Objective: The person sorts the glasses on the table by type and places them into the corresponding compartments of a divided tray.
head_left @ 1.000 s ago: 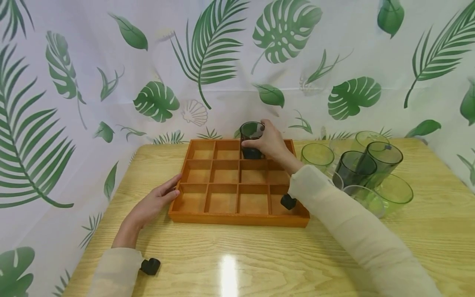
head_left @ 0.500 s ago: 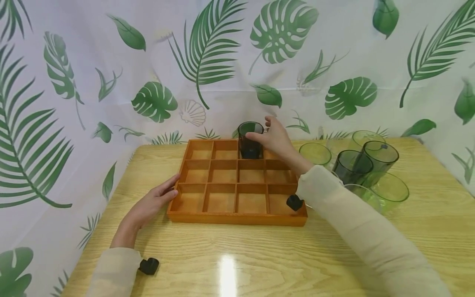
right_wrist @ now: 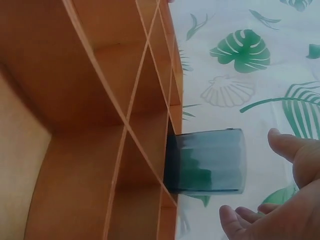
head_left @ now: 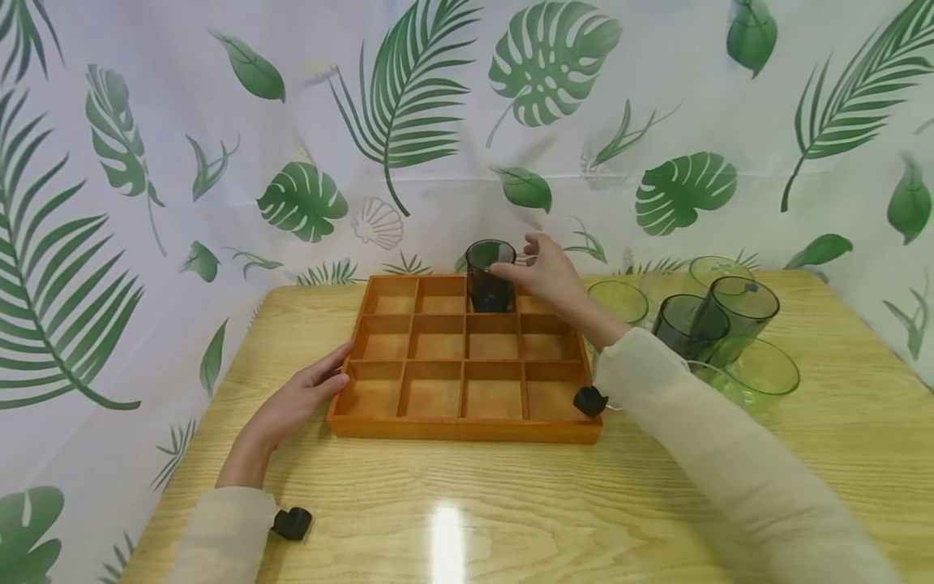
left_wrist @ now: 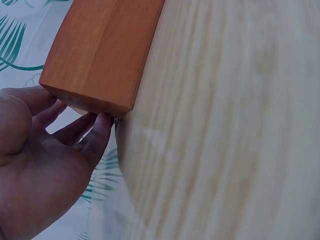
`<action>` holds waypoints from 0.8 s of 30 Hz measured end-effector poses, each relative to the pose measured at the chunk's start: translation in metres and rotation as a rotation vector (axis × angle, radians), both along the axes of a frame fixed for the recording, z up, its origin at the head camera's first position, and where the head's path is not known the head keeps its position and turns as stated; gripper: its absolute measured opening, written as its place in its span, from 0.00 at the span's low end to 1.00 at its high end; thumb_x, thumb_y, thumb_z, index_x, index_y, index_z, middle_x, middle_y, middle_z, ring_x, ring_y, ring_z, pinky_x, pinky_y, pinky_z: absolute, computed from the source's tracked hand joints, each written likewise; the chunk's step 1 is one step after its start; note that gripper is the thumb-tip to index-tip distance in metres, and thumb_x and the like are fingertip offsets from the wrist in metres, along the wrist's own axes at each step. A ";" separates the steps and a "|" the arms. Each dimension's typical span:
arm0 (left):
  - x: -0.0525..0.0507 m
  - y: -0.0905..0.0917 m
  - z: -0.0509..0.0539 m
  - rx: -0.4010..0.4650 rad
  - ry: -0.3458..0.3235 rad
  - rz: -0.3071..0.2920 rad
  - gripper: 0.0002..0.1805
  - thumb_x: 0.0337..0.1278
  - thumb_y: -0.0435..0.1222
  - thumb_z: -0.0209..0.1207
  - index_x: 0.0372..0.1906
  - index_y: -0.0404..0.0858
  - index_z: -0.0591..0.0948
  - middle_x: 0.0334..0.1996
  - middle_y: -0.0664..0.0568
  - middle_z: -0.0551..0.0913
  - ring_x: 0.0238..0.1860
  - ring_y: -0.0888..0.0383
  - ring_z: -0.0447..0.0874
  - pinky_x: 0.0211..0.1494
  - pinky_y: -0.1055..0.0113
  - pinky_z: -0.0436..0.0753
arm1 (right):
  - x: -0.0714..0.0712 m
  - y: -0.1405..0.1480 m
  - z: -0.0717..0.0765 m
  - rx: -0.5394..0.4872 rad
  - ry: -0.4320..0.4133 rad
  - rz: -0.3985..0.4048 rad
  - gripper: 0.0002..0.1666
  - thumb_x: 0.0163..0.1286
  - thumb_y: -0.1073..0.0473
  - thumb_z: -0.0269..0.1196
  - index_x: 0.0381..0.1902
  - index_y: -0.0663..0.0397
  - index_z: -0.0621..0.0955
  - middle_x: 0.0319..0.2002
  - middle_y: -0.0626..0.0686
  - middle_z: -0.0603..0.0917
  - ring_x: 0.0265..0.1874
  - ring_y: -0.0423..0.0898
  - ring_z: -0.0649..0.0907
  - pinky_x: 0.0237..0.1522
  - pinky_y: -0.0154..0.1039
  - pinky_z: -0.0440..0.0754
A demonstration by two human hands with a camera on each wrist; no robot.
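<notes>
A dark tinted drinking glass (head_left: 490, 280) stands upright in the third compartment from the left of the back row of an orange-brown wooden divider box (head_left: 467, 430). Just right of the glass is my right hand (head_left: 550, 276), thumb and fingers spread apart. In the right wrist view a gap shows between the glass (right_wrist: 210, 162) and that hand (right_wrist: 295, 210). My left hand (head_left: 292, 405) rests its fingers against the box's left side. The left wrist view shows those fingertips (left_wrist: 102, 125) touching the box wall (left_wrist: 100, 55); part of the fingers is hidden behind the box.
On the table right of the box stands a cluster of glasses: dark ones (head_left: 689, 328), green-tinted ones (head_left: 766, 373) and clear ones. My right forearm partly covers them. A leaf-printed curtain (head_left: 438, 186) hangs behind the table (head_left: 379, 503).
My right hand has let go of the dark glass and drawn back slightly to the right. The glass stays in its compartment. My left hand keeps its place at the box.
</notes>
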State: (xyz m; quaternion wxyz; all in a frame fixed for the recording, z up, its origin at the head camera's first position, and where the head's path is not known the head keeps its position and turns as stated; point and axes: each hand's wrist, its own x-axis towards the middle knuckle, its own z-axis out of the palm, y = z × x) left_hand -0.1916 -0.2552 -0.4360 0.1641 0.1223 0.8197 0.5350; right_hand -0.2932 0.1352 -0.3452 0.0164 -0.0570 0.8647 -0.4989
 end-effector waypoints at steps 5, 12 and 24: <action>0.000 -0.001 0.001 0.000 -0.004 -0.002 0.34 0.85 0.42 0.46 0.85 0.46 0.49 0.84 0.46 0.45 0.82 0.42 0.39 0.80 0.39 0.44 | 0.009 0.008 0.006 -0.003 0.013 0.001 0.54 0.70 0.47 0.71 0.80 0.66 0.58 0.73 0.66 0.68 0.69 0.61 0.72 0.67 0.55 0.75; 0.000 0.000 0.001 0.012 -0.011 -0.001 0.34 0.84 0.42 0.46 0.85 0.45 0.50 0.84 0.45 0.44 0.83 0.42 0.38 0.80 0.39 0.44 | 0.032 0.024 0.016 -0.016 0.027 0.055 0.50 0.72 0.50 0.69 0.79 0.66 0.59 0.71 0.67 0.70 0.69 0.61 0.73 0.68 0.56 0.74; 0.001 0.000 0.001 0.009 0.004 -0.010 0.34 0.84 0.43 0.46 0.85 0.46 0.50 0.84 0.45 0.45 0.82 0.42 0.39 0.80 0.39 0.45 | 0.084 0.076 0.032 -0.009 -0.035 0.160 0.49 0.75 0.45 0.66 0.82 0.58 0.57 0.74 0.60 0.69 0.72 0.57 0.71 0.70 0.56 0.71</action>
